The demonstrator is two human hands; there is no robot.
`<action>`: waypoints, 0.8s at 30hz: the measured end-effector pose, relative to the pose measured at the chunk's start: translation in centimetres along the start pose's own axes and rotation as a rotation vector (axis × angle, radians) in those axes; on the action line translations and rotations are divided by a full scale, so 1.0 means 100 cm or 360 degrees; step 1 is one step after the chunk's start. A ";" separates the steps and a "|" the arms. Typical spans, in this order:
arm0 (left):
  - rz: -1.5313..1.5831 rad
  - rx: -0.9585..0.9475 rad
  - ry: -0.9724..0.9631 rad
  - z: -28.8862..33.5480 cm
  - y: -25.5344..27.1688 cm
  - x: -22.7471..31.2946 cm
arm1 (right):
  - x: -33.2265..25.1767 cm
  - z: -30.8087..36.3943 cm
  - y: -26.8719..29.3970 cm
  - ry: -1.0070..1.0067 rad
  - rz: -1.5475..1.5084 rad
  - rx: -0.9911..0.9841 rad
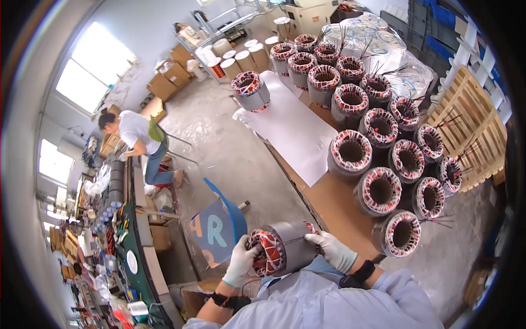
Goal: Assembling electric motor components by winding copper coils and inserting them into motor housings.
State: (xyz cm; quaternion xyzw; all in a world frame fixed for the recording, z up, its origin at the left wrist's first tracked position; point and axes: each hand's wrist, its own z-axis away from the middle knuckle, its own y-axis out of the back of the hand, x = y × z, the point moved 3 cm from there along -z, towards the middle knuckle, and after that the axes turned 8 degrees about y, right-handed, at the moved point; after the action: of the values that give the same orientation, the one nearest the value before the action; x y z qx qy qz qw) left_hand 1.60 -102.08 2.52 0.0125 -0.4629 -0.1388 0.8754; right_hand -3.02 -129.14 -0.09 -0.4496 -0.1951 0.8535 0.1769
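Between my two gloved hands I hold a motor stator (pixel 296 248), a grey metal cylinder lying on its side close to my body. Its left end shows red windings laced with white cord. My left hand (pixel 241 262) grips the rim at that wound end. At the opposite end, my right hand (pixel 333 251) is closed over the edge, its fingertips on the casing near a dark seam. Both hands wear white gloves, and dark bands circle the wrists. The far underside of the stator is hidden.
Several upright stators (pixel 381 191) stand in rows on a cardboard-covered pallet (pixel 342 211) to my right. One stator (pixel 251 93) sits apart beside a white sheet (pixel 293 123). A blue chair (pixel 216 227) is ahead. At left, a person (pixel 143 140) bends over a cluttered green workbench (pixel 131 236).
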 end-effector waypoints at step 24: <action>-0.1182 -0.0696 -0.0582 -0.438 -0.027 0.320 | -0.146 -0.336 0.023 0.0280 -0.0072 0.1490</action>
State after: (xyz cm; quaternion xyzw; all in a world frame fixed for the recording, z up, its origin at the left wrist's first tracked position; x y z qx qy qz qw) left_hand 53.65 -117.48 2.92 -0.0320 -0.5336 -0.5369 0.6527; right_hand 32.61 -132.27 -8.44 -0.3879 0.2165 0.8042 0.3948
